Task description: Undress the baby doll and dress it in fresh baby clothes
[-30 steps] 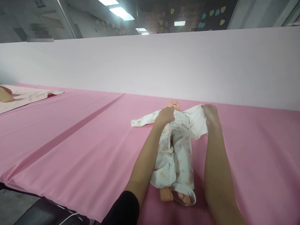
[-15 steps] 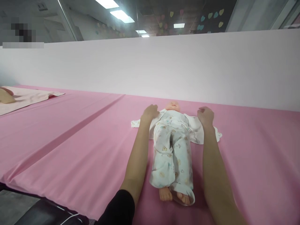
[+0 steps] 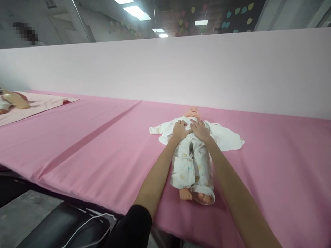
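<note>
A baby doll (image 3: 192,112) lies on its back, head toward the white wall and bare feet toward me. White printed trousers (image 3: 184,172) cover its legs, and a white top (image 3: 226,137) spreads out under and beside its torso, sleeves to both sides. My left hand (image 3: 180,131) rests on the left of the doll's chest, fingers extended. On the right of the chest lies my right hand (image 3: 200,131), its fingers spread flat on the cloth. The two hands almost meet at the middle. Part of the chest is hidden beneath them.
The pink sheet (image 3: 103,151) covers the wide surface under the doll. Behind it runs a low white wall (image 3: 165,72) with glass above. At far left, a pale cloth (image 3: 49,101) bears another doll (image 3: 17,100). A black seat (image 3: 69,224) with a white cable stands below the near edge.
Both hands have moved inward, from the doll's two sides onto its chest. The top's side panels now lie more spread out. The view has shifted slightly.
</note>
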The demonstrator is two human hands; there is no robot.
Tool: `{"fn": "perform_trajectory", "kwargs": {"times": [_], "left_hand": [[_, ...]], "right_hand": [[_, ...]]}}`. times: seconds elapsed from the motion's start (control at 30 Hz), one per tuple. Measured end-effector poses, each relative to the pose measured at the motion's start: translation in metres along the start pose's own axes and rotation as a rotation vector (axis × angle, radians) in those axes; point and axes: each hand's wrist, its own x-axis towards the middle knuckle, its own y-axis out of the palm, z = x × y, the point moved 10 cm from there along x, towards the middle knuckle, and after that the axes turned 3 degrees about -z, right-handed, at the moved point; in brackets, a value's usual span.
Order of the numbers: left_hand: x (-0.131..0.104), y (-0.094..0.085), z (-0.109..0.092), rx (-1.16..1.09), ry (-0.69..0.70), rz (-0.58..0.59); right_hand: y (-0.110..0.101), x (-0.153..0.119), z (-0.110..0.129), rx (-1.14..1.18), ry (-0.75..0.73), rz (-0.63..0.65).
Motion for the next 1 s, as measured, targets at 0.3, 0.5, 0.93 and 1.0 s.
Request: {"fn": "perform_trajectory", "kwargs": {"times": [0.3,0.5,0.93,1.0], "left_hand": [[-0.065,-0.021,0.001,-0.169,0.092,-0.105],[-0.114,-0.026,-0.001,-0.126,0.213,-0.001],[-0.118,-0.020,-0.020,0.000,0.210,0.071],[-0.118,-0.021,-0.019,-0.024,0.184,0.054]], "right_hand": [[-0.021,-0.060,0.001,0.171,0.052,-0.304],[-0.016,-0.100,-0.017,0.502,0.009,-0.391],[-0.017,-0.138,-0.037,0.302,0.238,-0.386],[-0.022,-0.139,-0.033,0.248,0.229,-0.383]]}}
